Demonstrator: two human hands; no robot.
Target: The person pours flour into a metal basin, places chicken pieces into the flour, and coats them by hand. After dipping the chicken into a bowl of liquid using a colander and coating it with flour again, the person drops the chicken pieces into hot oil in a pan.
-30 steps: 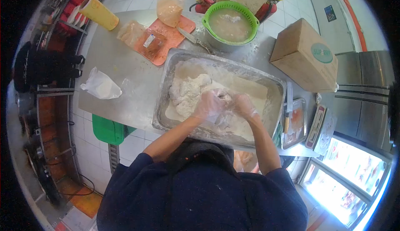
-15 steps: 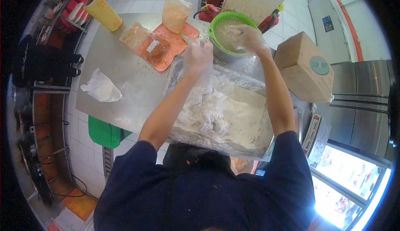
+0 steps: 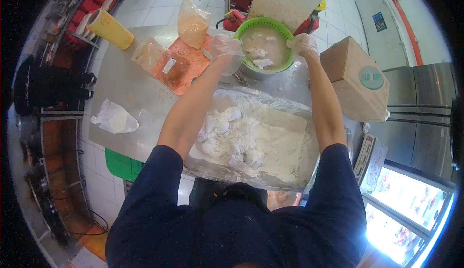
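Both of my hands wear clear plastic gloves and are at opposite sides of a round green colander (image 3: 250, 22). My left hand (image 3: 227, 48) is closed at its left rim, fingers partly blurred by the glove. On the right rim, my right hand (image 3: 303, 44) is closed with the fingers bent over the edge. Several flour-coated pieces (image 3: 262, 63) lie in the cloudy liquid inside the colander, which sits in a metal bowl. Nearer my body stands a metal tray (image 3: 302, 183) of flour, with a heap of coated pieces (image 3: 232, 137) in its left half.
An orange cutting board (image 3: 195, 57) holds a plastic bag (image 3: 193, 24) and a labelled packet (image 3: 170, 67). A white bag (image 3: 116, 117) and a yellow roll (image 3: 111, 28) are on the steel table (image 3: 145, 137). At right stand a cardboard box (image 3: 353, 82) and a scale (image 3: 369, 161).
Coated pieces now lie in the colander. My left hand has moved from above the tray to the colander's left rim; my right has moved from inside it to the right rim.
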